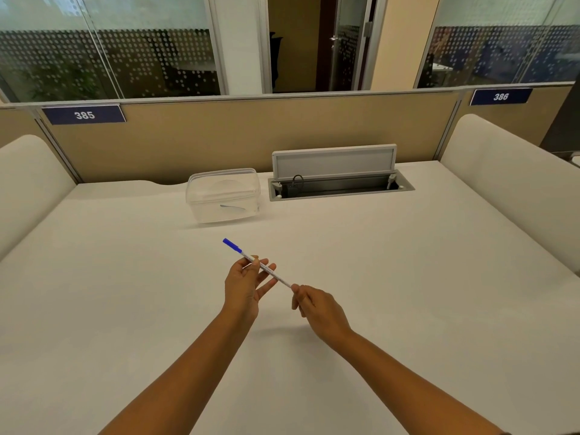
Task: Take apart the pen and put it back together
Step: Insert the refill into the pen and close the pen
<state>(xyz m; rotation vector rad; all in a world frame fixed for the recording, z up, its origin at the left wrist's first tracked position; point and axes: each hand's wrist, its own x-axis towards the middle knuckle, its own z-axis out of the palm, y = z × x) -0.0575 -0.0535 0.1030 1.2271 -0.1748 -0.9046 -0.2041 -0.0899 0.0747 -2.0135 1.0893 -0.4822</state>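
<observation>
- The white tabletop [376,277] fills most of my view, bare apart from what sits along its far edge; I see no loose pen parts lying anywhere on it.
- At the far edge an open cable hatch [339,183] is set into the surface with its lid tipped up, and just to the left of it stands a clear plastic box [223,196] with its lid on. Something thin and bluish lies inside, too faint for me to name.
- My left hand [243,287] is raised above the tabletop, palm turned towards me, pinching the barrel of the pen between thumb and fingertips while the other fingers fan loose.
- My right hand [317,306] is closed around the near end of the pen, fingers curled in; that tip is hidden inside the grip, so I cannot tell whether a piece is coming away there.
- The pen [266,270] is held in the air between both hands, slanting away to the left, white barrel with the blue cap [231,245] seated on the far end.
- As I judge it, the pen looks whole, so either the taking apart is only about to begin or the reassembly is already finished; this view alone does not settle which.
</observation>
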